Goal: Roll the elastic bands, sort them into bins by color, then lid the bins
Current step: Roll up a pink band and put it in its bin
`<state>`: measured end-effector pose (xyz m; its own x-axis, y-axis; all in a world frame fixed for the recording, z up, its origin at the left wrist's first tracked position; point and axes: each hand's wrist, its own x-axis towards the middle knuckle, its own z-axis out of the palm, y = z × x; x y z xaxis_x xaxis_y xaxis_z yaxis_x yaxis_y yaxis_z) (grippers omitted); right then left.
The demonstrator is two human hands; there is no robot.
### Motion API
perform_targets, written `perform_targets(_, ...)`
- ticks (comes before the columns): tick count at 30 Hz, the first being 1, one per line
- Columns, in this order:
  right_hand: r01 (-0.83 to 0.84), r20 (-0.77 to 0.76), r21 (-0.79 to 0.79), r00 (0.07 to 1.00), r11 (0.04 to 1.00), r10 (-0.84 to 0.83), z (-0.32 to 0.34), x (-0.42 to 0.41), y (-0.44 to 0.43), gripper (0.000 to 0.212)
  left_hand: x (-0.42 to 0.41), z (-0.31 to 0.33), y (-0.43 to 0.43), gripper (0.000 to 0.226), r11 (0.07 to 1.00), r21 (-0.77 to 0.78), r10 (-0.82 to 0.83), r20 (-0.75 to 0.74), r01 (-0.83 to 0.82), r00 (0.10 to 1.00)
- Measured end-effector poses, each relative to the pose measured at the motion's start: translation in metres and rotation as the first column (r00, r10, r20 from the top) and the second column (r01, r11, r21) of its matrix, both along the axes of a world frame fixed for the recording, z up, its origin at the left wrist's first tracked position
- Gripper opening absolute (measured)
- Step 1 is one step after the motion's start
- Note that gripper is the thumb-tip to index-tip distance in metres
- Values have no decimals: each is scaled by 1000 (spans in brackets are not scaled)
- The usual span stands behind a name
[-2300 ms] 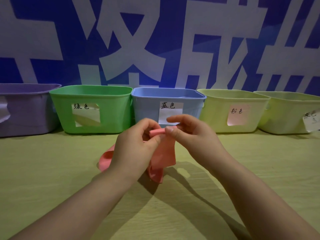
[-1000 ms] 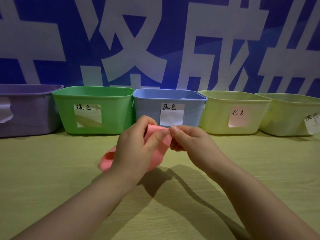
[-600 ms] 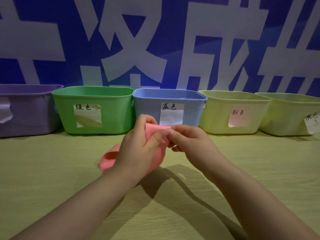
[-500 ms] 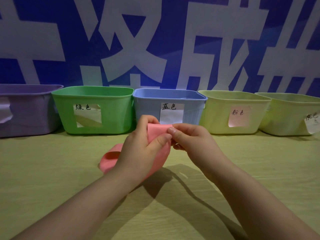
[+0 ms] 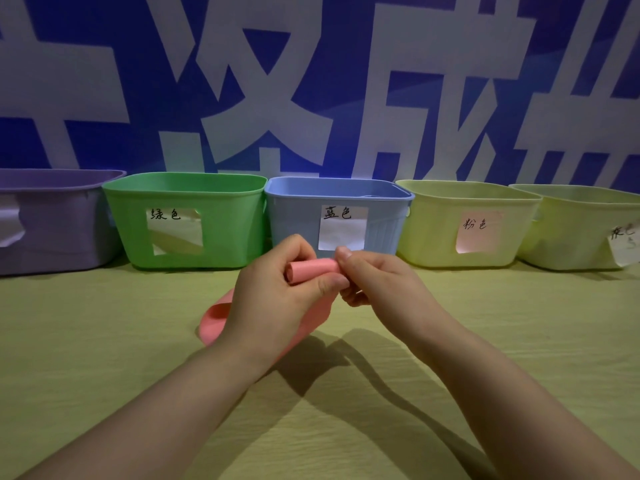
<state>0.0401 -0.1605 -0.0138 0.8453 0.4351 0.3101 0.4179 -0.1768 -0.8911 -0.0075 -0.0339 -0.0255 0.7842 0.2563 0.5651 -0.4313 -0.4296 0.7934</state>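
Note:
A pink elastic band (image 5: 310, 272) is held above the table, its top end wound into a short tight roll. My left hand (image 5: 273, 299) pinches the roll's left end between thumb and fingers. My right hand (image 5: 377, 282) pinches its right end. The loose rest of the band hangs behind my left hand, and its loop shows at the lower left. Behind stands a row of open bins: purple (image 5: 52, 220), green (image 5: 221, 202), blue (image 5: 298, 216), a pale yellow-green one with a pink label (image 5: 433, 223), and another pale one (image 5: 571, 230).
The bins stand side by side along the back of a yellow-green wooden table (image 5: 104, 358), against a blue wall with large white characters. No lids are in view.
The band's flat top end has been wound into a tight roll between both hands. The hanging part has grown shorter. The bins have not moved.

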Motion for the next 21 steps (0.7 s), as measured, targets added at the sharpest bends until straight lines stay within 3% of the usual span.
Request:
perform_targets(3,20,66,16,998,1000,-21,0,0,-1,24,0,1,-1,29,997,-73,-23,-3,23,1000)
perform_targets(6,-22,8,116,1000,993,21,4,0,-2,7,0,2,-1,35,996,-90,-25,-22,23,999)
perform_targets(10,-66,-15,101,998,993,68,3,2,-3,14,0,1,0,37,998,-52,-30,-72,26,997)
perform_targets(16,114,140,-60,985,992,-104,0,9,-3,29,5,-3,3,31,999,-13,-35,-53,34,998)
perform_targets(21,163,168,-70,974,984,-150,-1,11,-3,35,7,-6,4,27,999,23,-40,-42,41,998)
